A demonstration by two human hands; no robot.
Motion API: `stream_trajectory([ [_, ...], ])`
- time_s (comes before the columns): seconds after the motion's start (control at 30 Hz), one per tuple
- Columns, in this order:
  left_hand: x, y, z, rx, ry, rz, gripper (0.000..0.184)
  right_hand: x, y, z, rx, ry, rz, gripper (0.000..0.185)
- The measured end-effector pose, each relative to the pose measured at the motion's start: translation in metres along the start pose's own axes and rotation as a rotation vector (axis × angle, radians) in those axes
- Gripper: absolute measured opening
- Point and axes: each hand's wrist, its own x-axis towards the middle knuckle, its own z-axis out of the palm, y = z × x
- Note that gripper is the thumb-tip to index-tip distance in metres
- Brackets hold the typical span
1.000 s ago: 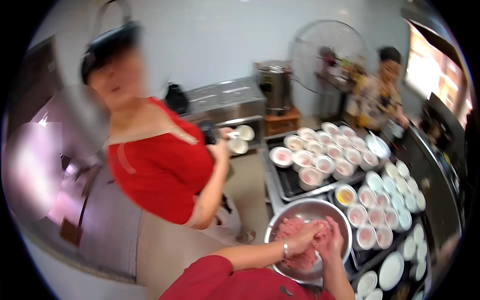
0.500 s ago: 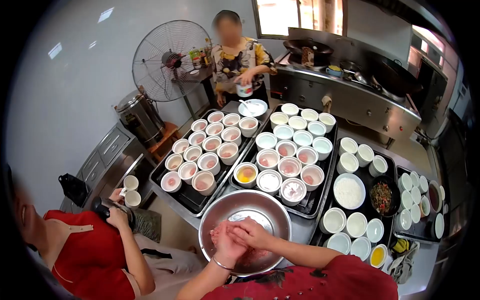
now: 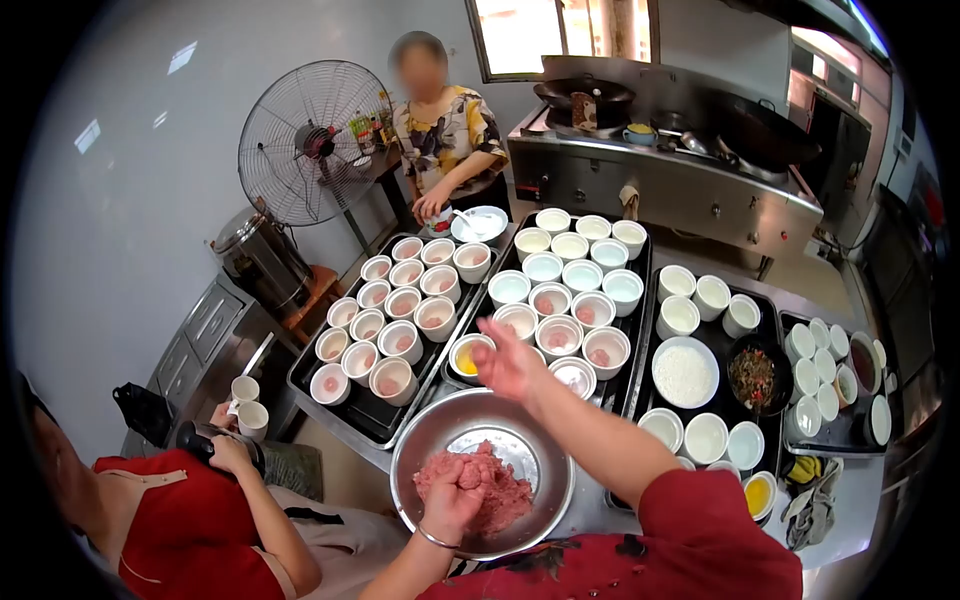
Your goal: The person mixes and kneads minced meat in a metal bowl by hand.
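Note:
Pink minced meat (image 3: 505,500) lies in a large steel bowl (image 3: 555,440) in front of me. My left hand (image 3: 453,500), with a bangle at its wrist, is closed round a lump of the meat at the left of the bowl. My right hand (image 3: 508,362) is raised beyond the bowl's far rim, over the near cups of the middle tray, its fingers apart and nothing visible in it. Beside it is a white cup with yellow liquid (image 3: 465,358). Several cups on the left tray (image 3: 375,422) have pink meat inside.
A person in red (image 3: 200,520) at the left holds two white cups. Another person (image 3: 445,140) stands behind the trays, a hand at a small tub. On the right are a bowl of white contents (image 3: 685,372), a dark bowl (image 3: 752,378) and a cloth (image 3: 812,515). A stove (image 3: 660,185) stands behind.
My right hand has left my left hand and the bowl, moving up over the cups and opening. My left hand stays closed on meat. The far person's hand and tub have moved lower, beside the white bowl.

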Motion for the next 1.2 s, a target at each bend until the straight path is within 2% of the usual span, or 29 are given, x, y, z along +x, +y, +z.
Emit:
stream_trajectory([
  [0.07,-0.004,0.0,0.009,0.006,0.027,-0.004,0.014,-0.018,-0.015,0.066,-0.178,-0.134,-0.128,0.022],
  [0.17,-0.005,-0.004,0.004,0.107,0.127,0.057,0.013,-0.043,-0.014,0.117,-0.229,-0.342,-0.131,0.02],
  [0.23,-0.001,0.001,-0.008,0.019,0.009,0.032,0.018,-0.046,-0.006,0.121,-0.258,-0.361,-0.11,0.018],
  [0.27,0.0,-0.001,-0.01,0.071,0.076,0.09,0.017,-0.043,0.001,0.115,-0.254,-0.367,-0.096,0.018],
  [0.4,-0.002,0.001,0.015,0.128,0.244,0.035,0.007,-0.035,0.02,0.081,-0.162,-0.251,-0.026,0.02],
  [0.53,0.0,0.003,0.0,0.126,0.127,0.048,0.012,-0.028,0.031,0.05,-0.123,-0.237,-0.001,0.023],
  [0.57,0.003,0.003,-0.004,0.104,0.044,0.044,0.013,-0.029,0.031,0.045,-0.089,-0.176,0.027,0.02],
  [0.67,0.008,0.005,-0.019,0.06,-0.007,0.005,0.014,-0.034,0.032,0.036,-0.051,-0.088,0.026,0.016],
  [0.77,0.001,-0.001,0.012,0.113,0.161,0.051,0.006,-0.037,0.03,0.026,-0.023,-0.06,0.041,0.015],
  [0.87,0.003,-0.001,0.012,0.112,0.167,0.052,0.006,-0.039,0.031,0.022,-0.038,-0.001,0.029,0.013],
  [1.0,0.002,-0.003,0.021,0.111,0.129,-0.004,0.006,-0.038,0.032,0.007,0.028,-0.046,0.072,0.012],
  [1.2,-0.004,-0.01,0.029,0.116,0.199,-0.008,0.006,-0.051,0.035,-0.002,0.006,-0.009,0.083,0.012],
])
